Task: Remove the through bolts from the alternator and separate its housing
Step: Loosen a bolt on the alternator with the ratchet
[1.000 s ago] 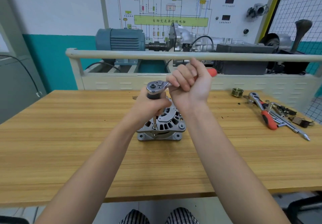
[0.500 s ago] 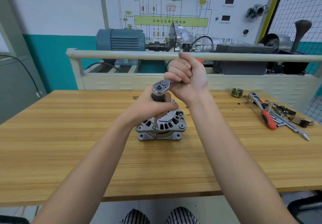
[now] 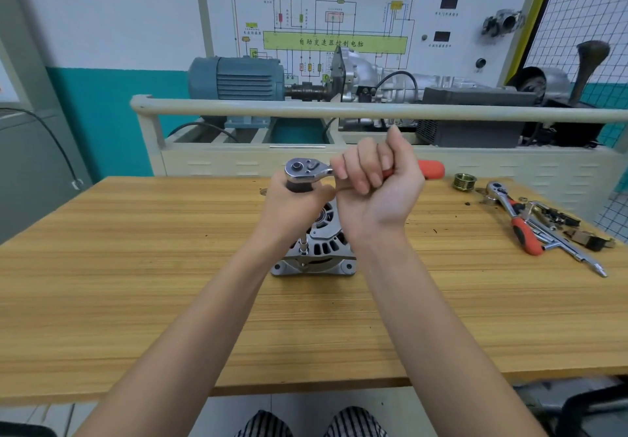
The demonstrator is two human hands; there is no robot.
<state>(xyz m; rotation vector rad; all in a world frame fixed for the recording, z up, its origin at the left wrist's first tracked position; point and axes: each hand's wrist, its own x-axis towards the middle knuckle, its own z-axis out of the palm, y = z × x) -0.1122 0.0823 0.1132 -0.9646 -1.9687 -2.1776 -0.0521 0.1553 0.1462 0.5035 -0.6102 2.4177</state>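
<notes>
With the alternator [image 3: 314,250] standing on the table [image 3: 136,266], ratchet [image 3: 306,170] handle gripped by the right hand [image 3: 377,195] and extension steadied by the left hand [image 3: 294,209], socket slip through tilt may round the bolt.

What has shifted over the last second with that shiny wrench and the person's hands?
The right hand swung the chrome ratchet wrench with the red handle away from the person and then back to the right, where the red end shows again. The left hand still grips the black extension under the ratchet head, and the silver alternator stays on the wooden table. The spare tools at the right did not move.
</notes>
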